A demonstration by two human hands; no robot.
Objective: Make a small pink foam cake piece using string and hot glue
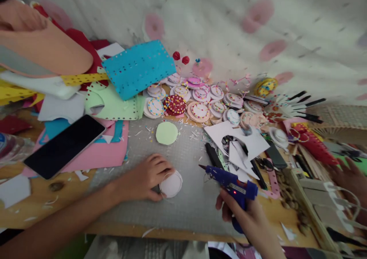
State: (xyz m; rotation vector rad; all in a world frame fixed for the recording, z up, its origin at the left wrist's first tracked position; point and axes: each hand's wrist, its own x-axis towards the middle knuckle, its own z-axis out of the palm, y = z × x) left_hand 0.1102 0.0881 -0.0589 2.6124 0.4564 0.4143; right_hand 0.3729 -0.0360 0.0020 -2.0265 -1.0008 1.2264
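Low on the grey cutting mat (123,207), my left hand (153,175) has its fingers curled round the edge of a small white disc (171,184). Thin glue-like strands show at the disc's rim. On the right, my right hand (243,217) is wrapped round the handle of a blue glue gun (229,178), which has a red light lit. Its nozzle points left toward the disc and is apart from it. A pale green round piece (166,133) lies flat on the mat beyond my left hand.
Several small decorated hats (198,111) stand along the back. Left are a phone (65,146), a blue dotted sheet (140,68) and felt pieces. White cut-out scraps (237,140) lie right of the mat. Other people's hands show at upper left (23,16) and far right (351,182).
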